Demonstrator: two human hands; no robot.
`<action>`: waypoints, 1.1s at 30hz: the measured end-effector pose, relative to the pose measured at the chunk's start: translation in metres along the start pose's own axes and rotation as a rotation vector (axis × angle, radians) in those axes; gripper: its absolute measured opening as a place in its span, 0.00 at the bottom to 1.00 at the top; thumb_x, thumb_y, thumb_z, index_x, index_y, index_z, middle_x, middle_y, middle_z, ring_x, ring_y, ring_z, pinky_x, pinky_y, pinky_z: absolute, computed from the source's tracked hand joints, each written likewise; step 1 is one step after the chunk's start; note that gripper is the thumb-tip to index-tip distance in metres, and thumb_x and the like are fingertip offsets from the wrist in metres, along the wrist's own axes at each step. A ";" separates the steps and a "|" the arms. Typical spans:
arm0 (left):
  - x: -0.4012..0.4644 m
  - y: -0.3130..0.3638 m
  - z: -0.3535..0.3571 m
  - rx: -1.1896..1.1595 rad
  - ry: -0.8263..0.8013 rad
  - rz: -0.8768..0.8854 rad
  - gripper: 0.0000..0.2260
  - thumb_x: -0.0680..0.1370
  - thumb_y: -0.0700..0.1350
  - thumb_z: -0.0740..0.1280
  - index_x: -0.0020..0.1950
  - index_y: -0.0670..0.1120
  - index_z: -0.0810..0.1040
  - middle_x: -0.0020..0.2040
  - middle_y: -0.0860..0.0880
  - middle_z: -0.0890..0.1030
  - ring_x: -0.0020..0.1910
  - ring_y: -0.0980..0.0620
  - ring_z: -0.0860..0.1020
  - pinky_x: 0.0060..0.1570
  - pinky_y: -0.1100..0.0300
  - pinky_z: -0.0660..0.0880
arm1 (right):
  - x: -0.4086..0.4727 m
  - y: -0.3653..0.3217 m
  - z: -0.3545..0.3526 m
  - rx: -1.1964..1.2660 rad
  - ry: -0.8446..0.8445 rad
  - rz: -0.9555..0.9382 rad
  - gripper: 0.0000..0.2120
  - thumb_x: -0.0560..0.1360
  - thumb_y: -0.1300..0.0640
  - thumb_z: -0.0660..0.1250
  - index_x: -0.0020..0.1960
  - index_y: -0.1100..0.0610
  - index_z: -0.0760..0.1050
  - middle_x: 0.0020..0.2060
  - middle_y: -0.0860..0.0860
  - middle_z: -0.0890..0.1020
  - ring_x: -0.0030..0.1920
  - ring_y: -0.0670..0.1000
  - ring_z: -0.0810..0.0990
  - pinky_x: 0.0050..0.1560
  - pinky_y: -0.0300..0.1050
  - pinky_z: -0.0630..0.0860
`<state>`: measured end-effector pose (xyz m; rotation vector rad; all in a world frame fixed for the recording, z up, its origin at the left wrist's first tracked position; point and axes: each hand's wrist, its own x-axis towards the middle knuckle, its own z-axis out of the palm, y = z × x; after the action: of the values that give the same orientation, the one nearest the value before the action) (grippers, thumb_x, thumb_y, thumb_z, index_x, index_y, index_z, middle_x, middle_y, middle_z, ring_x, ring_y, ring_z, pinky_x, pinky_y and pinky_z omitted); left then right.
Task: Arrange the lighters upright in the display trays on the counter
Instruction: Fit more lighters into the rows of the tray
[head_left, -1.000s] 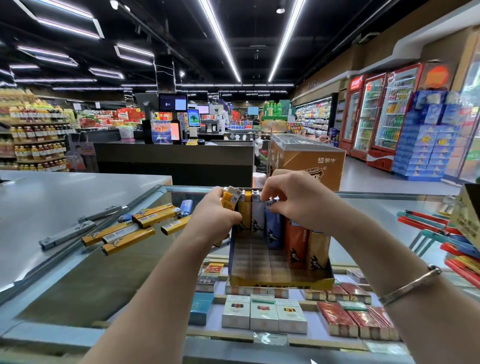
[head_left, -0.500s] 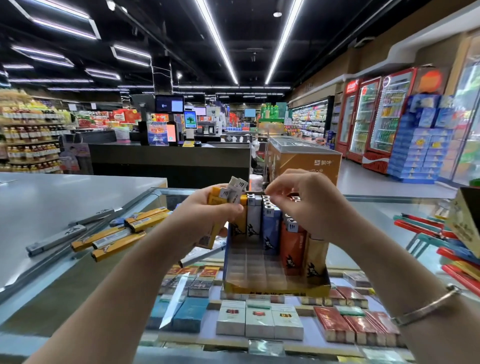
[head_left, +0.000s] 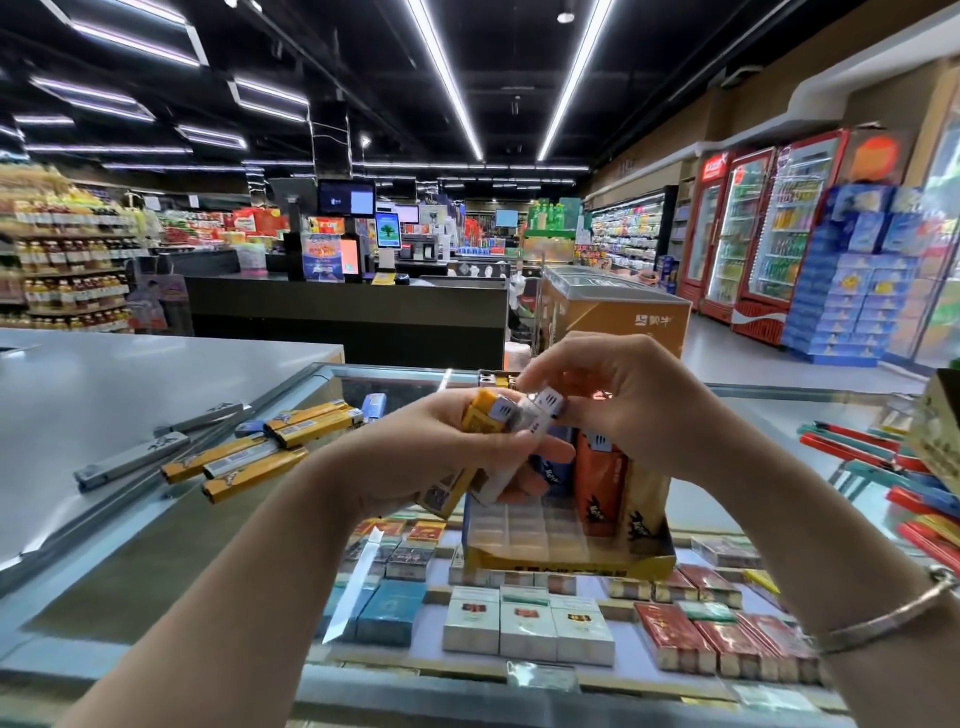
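Above the tray (head_left: 566, 558), my left hand (head_left: 415, 462) grips a bunch of lighters (head_left: 498, 415) while my right hand's (head_left: 623, 400) fingers pinch one lighter (head_left: 548, 402).

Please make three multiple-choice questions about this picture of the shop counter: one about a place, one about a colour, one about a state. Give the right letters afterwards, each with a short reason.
1. Where do the loose lighters lie?
A. on the glass counter, left of the display tray
B. inside the tray
C. on the floor

2. What colour is the upright lighter that shows beside the right hand, in the display tray?
A. green
B. orange
C. white

3. What is the left hand doing?
A. lying flat on the glass
B. hanging idle
C. gripping a bunch of lighters

Answers:
1 A, they lie flat on the counter, left of the tray.
2 B, its body is plainly orange.
3 C, the fingers curl round several lighters, while the right hand pinches one of them at the top.
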<state>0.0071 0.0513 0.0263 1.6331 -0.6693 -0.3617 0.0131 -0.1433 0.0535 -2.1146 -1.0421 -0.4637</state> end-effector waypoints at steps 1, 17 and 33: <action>-0.001 0.000 -0.001 -0.034 -0.035 -0.018 0.10 0.72 0.46 0.69 0.53 0.47 0.80 0.52 0.46 0.83 0.44 0.52 0.82 0.42 0.62 0.78 | 0.000 0.001 -0.001 0.010 -0.012 -0.001 0.18 0.69 0.68 0.72 0.45 0.44 0.78 0.42 0.50 0.81 0.40 0.49 0.78 0.42 0.42 0.78; 0.015 -0.018 -0.014 0.476 0.623 -0.092 0.08 0.73 0.52 0.69 0.46 0.49 0.75 0.35 0.50 0.76 0.29 0.57 0.70 0.24 0.68 0.67 | 0.004 0.018 -0.012 0.197 0.114 0.109 0.10 0.63 0.62 0.75 0.38 0.56 0.75 0.34 0.53 0.79 0.34 0.47 0.76 0.37 0.40 0.76; 0.018 -0.018 -0.016 0.478 0.414 -0.243 0.13 0.73 0.39 0.68 0.55 0.50 0.71 0.40 0.48 0.76 0.32 0.58 0.73 0.21 0.73 0.66 | 0.042 0.014 0.020 -0.483 -0.096 0.127 0.07 0.72 0.61 0.70 0.51 0.57 0.78 0.35 0.50 0.77 0.37 0.48 0.74 0.40 0.44 0.73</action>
<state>0.0346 0.0543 0.0138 2.1728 -0.2475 -0.0241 0.0503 -0.1122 0.0586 -2.6338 -0.9041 -0.6028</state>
